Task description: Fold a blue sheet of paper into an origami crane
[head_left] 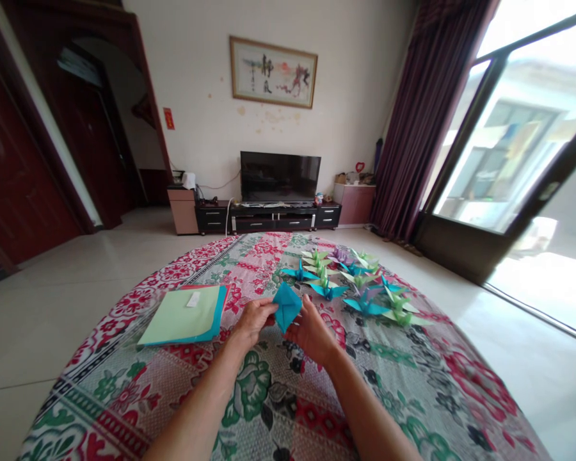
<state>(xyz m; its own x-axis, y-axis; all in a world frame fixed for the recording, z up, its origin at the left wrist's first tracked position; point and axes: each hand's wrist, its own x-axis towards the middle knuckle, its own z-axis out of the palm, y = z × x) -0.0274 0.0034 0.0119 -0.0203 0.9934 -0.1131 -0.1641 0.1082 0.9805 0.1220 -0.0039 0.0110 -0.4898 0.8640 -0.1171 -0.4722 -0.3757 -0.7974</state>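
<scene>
Over the tablecloth [278, 416], the left hand [252, 321] pinches blue paper [287, 307]; the right hand [313, 331], partly hidden, has an unclear grip; cranes [366, 307] sit beyond.

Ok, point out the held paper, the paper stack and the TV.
Held paper [287, 307]: head view, middle of its face.
Paper stack [178, 320]: head view, top green sheet.
TV [281, 178]: head view, mid-screen.

The left hand [252, 322] and right hand [315, 333] were bare. The left arm [199, 400] and right arm [362, 403] were bare too, thick low down and thinner by the wrists [331, 356].
</scene>
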